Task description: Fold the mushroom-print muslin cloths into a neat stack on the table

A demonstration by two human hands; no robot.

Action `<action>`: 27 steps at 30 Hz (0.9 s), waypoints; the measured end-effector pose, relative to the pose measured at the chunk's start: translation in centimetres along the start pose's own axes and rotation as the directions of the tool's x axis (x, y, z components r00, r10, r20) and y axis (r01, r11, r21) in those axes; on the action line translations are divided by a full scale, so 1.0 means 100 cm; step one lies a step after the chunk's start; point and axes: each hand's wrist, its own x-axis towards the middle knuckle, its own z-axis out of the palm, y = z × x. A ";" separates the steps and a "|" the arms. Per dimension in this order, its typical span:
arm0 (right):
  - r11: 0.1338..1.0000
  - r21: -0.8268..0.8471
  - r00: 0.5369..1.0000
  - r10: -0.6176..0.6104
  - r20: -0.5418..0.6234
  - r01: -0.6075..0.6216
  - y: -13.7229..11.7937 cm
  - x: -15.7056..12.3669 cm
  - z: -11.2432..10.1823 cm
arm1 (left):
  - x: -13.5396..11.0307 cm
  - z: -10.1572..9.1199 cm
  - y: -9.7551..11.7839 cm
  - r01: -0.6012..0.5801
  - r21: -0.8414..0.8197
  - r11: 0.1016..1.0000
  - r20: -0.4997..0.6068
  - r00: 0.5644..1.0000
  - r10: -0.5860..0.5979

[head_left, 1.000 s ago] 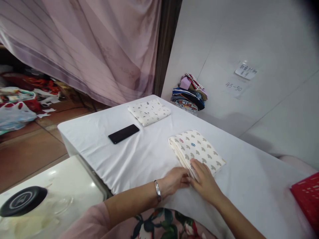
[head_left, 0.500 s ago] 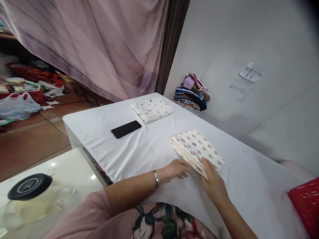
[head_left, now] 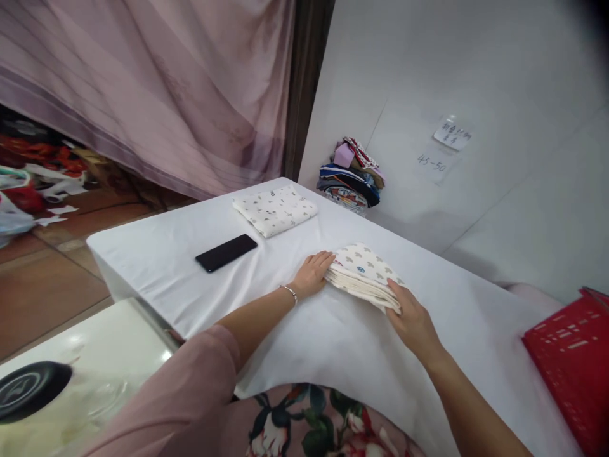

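Observation:
A folded cream cloth with a grey leaf print (head_left: 366,270) is tilted up off the white table (head_left: 266,298), its near edge raised. My left hand (head_left: 311,274) grips its left end, fingers curled under the stack. My right hand (head_left: 412,317) holds the right near corner, thumb on top. A second folded cream cloth with small dark marks (head_left: 275,211) lies flat at the far end of the table. A black phone (head_left: 226,252) rests face down between that cloth and my left arm.
A pile of coloured folded clothes (head_left: 351,176) sits against the white wall beyond the table. A red perforated crate (head_left: 573,355) stands at the right edge. A white appliance with a black round lid (head_left: 28,390) is at the lower left. A pink curtain (head_left: 157,95) hangs behind.
My left hand went from the cloth's near corner forward to its left end. Both hands now grip the leaf-print cloth, and it has tipped up off the table.

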 end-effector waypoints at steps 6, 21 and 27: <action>0.956 0.282 0.986 0.118 -0.121 -0.080 0.014 0.018 -0.032 | 0.026 -0.038 0.003 -0.098 -0.006 0.995 -0.057 0.994 0.098; 0.163 0.806 0.709 0.593 0.381 -0.569 0.042 0.051 0.009 | 0.057 -0.080 0.011 0.641 -0.684 0.347 0.437 0.742 -0.509; 0.191 0.694 0.639 0.608 0.471 -0.694 0.061 0.049 0.071 | 0.052 -0.018 -0.018 0.742 -0.605 0.290 0.438 0.614 -0.656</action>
